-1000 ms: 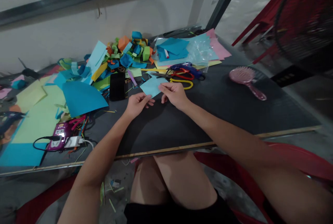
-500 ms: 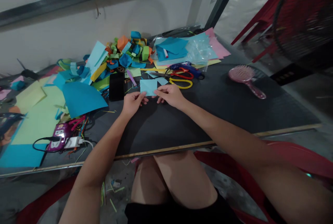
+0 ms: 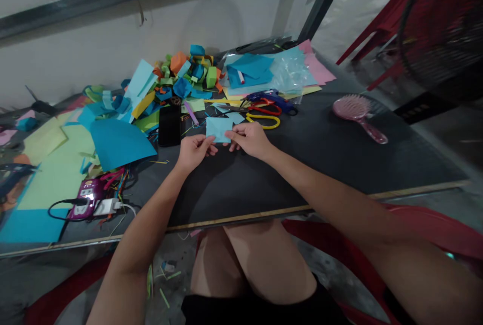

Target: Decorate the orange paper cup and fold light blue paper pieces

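A small light-blue piece of paper (image 3: 219, 128) is held up over the dark table, pinched at its lower corners. My left hand (image 3: 195, 152) grips its left corner between thumb and fingers, and my right hand (image 3: 252, 139) does the same at the right. Just beyond it lie scissors with red and yellow handles (image 3: 268, 120), beside another light-blue paper scrap (image 3: 237, 117). A purple stick-shaped piece (image 3: 191, 112) and a black phone (image 3: 169, 126) rest to the left of the paper.
Folded colourful paper pieces (image 3: 184, 73) are heaped at the back. Blue and green sheets (image 3: 116, 144) cover the left side, near a purple device with a cable (image 3: 89, 196). A pink hairbrush (image 3: 354, 108) lies right; a fan (image 3: 445, 38) stands beyond the table.
The light-blue paper has shifted slightly to the right and toward me, tilting a little. Both hands keep their pinch on it and have moved only slightly.
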A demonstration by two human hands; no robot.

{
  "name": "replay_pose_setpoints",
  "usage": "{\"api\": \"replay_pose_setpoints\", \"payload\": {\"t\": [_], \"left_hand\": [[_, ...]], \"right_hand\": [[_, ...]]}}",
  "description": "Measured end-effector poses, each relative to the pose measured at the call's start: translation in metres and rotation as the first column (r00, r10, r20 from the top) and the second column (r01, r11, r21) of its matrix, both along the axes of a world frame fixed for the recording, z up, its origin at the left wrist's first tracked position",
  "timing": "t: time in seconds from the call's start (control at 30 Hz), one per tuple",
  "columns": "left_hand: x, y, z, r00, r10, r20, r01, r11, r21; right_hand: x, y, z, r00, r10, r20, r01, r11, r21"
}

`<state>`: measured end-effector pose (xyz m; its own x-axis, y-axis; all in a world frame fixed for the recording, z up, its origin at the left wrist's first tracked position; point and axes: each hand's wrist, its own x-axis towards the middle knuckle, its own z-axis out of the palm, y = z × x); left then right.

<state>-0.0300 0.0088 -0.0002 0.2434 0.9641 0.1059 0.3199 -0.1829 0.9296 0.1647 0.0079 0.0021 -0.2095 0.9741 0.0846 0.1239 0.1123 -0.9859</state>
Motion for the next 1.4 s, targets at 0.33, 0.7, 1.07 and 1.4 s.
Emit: {"api": "replay_pose_setpoints", "payload": {"t": [0.33,0.7,1.07,1.4], "left_hand": [[0.001,0.001,-0.002,0.994,0.06,0.092,-0.056,0.997,-0.043],[0.001,0.004,-0.002,0.995,-0.049,0.083,0.053,0.998,-0.037],[0.003,0.003,-0.005,0.998,-0.058,0.021,0.059,0.998,-0.017],[0.002,0.002,-0.004,0.991,-0.065,0.113,0.076,0.993,-0.091]], "right_hand": [[0.004,0.001,-0.003,0.982,0.148,0.114,-0.145,0.989,-0.034],[0.0,0.006,-0.008,0.985,0.172,0.017,-0.171,0.984,-0.041],[0.002,0.008,-0.01,0.956,0.197,0.216,-0.207,0.978,0.026],[0.004,0.01,-0.011,0.937,0.239,0.256,-0.249,0.968,0.008]]}}
